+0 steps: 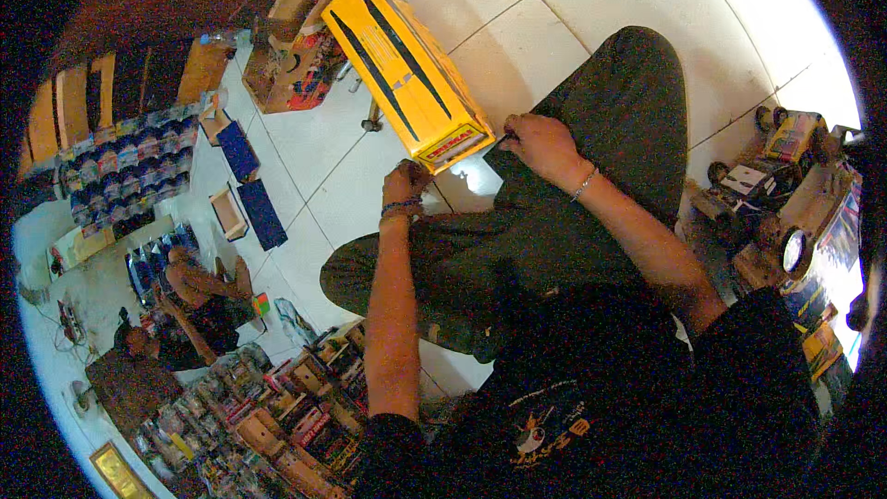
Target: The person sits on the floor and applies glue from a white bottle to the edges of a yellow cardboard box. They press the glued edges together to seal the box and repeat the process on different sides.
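A long yellow box-shaped body (407, 65) with black slanting stripes lies on the tiled floor in front of me, its red-lettered end toward me. It looks like the body of a toy truck or bus. At the near left corner of that end, my left hand (403, 188) is closed, its fingertips against the body. My right hand (545, 150) is closed in a pinch by the near right corner. A small dark thing shows at its fingertips, too small to name. Beside the body's left side lies a tool with a dark head (372, 120), perhaps a hammer.
An open cardboard box (268, 83) with tools stands at the far left. Toy vehicles with black wheels (748, 180) are at the right. Blue panels (261, 214) lie on the left floor. Another person (176, 323) sits at lower left, near many packed boxes (286, 416).
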A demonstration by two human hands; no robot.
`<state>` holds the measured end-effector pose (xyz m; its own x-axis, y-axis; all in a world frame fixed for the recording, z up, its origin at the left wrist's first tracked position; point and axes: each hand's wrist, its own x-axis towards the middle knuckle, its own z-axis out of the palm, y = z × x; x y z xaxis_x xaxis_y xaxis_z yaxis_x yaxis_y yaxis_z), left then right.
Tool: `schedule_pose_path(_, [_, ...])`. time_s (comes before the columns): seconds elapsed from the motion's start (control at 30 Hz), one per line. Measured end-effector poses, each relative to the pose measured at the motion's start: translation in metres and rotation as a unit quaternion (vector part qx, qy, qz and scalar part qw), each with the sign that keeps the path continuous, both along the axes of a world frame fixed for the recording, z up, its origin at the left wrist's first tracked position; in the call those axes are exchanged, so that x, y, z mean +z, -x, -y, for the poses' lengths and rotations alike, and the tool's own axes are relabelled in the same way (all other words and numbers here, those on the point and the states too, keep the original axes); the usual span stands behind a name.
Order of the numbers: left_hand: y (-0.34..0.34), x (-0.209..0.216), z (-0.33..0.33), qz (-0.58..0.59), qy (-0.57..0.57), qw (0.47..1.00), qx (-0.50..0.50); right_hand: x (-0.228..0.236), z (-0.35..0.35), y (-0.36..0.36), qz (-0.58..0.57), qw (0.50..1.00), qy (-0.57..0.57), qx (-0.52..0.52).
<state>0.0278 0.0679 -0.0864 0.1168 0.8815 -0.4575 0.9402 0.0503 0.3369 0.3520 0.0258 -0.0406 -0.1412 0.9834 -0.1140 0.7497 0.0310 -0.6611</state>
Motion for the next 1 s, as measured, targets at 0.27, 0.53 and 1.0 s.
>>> schedule_pose_path(0.27, [0.012,0.063,0.016,0.309,0.234,0.902,0.188,-0.006,0.0,0.014,0.103,0.988,0.068,0.089])
schedule_pose_path(0.53, [0.013,0.143,0.067,0.435,0.177,0.875,0.121,0.033,0.026,0.026,0.015,0.979,0.043,0.2])
schedule_pose_path(1.0, [-0.066,0.171,0.085,0.565,0.098,0.812,0.106,0.106,0.067,0.039,-0.47,0.88,0.066,0.007])
